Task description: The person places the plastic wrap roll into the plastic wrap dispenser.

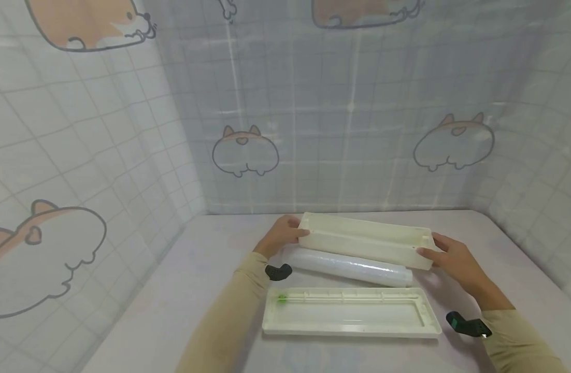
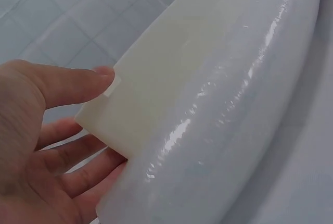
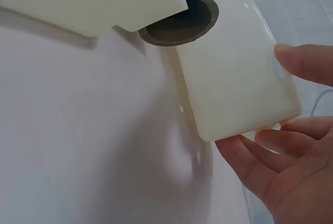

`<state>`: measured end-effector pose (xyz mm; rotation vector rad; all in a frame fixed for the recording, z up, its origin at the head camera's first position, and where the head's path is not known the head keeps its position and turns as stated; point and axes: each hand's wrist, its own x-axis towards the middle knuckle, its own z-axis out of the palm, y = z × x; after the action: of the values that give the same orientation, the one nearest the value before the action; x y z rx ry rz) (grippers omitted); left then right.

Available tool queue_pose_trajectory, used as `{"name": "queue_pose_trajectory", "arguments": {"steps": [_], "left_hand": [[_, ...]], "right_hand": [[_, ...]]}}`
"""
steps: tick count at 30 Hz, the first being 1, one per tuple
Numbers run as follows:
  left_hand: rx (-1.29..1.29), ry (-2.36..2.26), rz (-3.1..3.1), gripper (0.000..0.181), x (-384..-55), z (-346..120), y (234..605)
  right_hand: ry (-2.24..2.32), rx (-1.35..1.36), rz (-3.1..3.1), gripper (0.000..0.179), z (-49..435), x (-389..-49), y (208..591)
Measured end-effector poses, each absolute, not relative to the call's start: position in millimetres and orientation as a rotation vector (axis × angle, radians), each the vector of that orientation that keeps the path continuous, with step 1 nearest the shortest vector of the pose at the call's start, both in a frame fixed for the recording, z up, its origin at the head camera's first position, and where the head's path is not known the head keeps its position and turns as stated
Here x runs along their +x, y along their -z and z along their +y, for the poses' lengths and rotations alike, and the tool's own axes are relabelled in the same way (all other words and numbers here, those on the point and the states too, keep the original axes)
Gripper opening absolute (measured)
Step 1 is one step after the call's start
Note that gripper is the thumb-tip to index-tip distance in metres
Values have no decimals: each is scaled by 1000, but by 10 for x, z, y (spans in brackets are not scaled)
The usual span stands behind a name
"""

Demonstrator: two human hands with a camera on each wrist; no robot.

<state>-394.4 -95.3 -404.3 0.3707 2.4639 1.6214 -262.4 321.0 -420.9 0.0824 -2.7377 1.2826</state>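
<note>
A long cream plastic box (image 1: 365,239) is held tilted at its two short ends, its open side towards me. At the left end, my left hand (image 1: 282,235) grips it with the thumb on the front edge and the fingers behind. My right hand (image 1: 455,259) holds the other end the same way, thumb (image 3: 304,62) on the long edge and fingers under the end. Just in front lies a roll of clear plastic wrap (image 1: 351,266), overlapping the box's lower edge. Its brown cardboard core (image 3: 171,43) shows in the right wrist view.
Nearest me on the white table (image 1: 173,311) lies a shallow cream lid (image 1: 346,327) with a rail along its back and a small green slider (image 1: 282,299). A curtain (image 1: 313,171) with corgi drawings stands behind and at both sides.
</note>
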Motion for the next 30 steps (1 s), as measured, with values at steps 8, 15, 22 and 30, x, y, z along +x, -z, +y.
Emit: {"name": "queue_pose_trajectory", "arguments": {"steps": [8,15,22,30], "left_hand": [[347,-1649,2441,60,-3934,-1033,4113],[339,-1596,2446,74,-3915,-1093,4148],[364,-1562,2434,80,-3876,-1185,4164],[366,-1579,2434,79,-3873,-1229,4219]], "right_hand": [[-1261,103,-2772,82,3188,-2690,4189],[-1218,143,-2799,80,3152,-2748,4192],[-1195,206,-2805,76,3132,-2828,4221],[-1234,224,-2803,75,3103,-2849,4201]]}}
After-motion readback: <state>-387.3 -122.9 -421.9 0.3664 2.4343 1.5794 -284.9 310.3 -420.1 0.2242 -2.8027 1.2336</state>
